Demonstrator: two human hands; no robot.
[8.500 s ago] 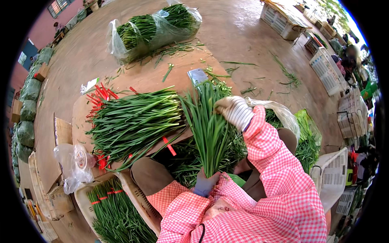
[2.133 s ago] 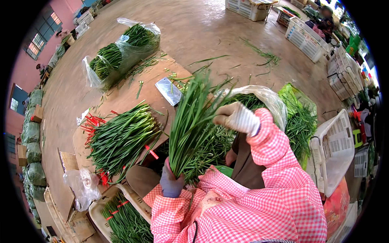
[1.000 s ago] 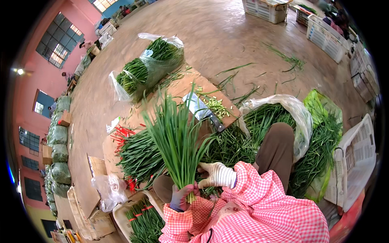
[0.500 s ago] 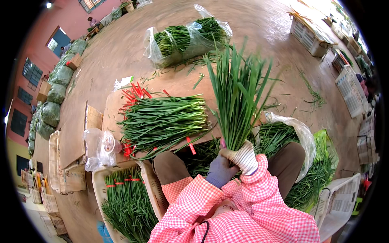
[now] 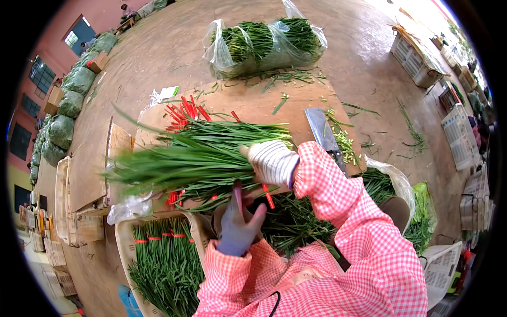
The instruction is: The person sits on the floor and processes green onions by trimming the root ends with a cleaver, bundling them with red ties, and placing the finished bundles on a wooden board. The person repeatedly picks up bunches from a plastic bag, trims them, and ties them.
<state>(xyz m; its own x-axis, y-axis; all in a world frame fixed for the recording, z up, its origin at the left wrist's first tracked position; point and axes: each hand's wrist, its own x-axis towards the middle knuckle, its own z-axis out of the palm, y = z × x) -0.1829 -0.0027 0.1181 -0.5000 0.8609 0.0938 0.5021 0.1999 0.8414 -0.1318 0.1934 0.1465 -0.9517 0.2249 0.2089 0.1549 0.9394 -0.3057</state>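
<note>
My right hand (image 5: 272,162), in a white striped glove, is closed round the stem end of a bunch of garlic chives (image 5: 179,165). The bunch lies level, its blurred leaf tips pointing left over a pile of chives (image 5: 237,129) on the wooden board (image 5: 309,98). Just below the bunch is my left hand (image 5: 236,224) in a grey-purple glove, thumb and fingers apart, holding nothing. A fingertip reaches the bunch's lower edge; whether it touches cannot be made out. Right of the pile rests a cleaver (image 5: 322,128) beside cut stem ends (image 5: 344,142).
Red ties (image 5: 185,112) lie behind the pile. A crate (image 5: 198,248) of tied chives stands at lower left. Loose chives (image 5: 296,224) lie before my lap. Beyond the board is a plastic-wrapped bundle (image 5: 266,45). Another crate (image 5: 442,272) stands at lower right.
The bunch has gone from upright in both hands to lying leftward over the pile, in my right hand alone. My left hand has let go and opened. The cleaver has come into sight.
</note>
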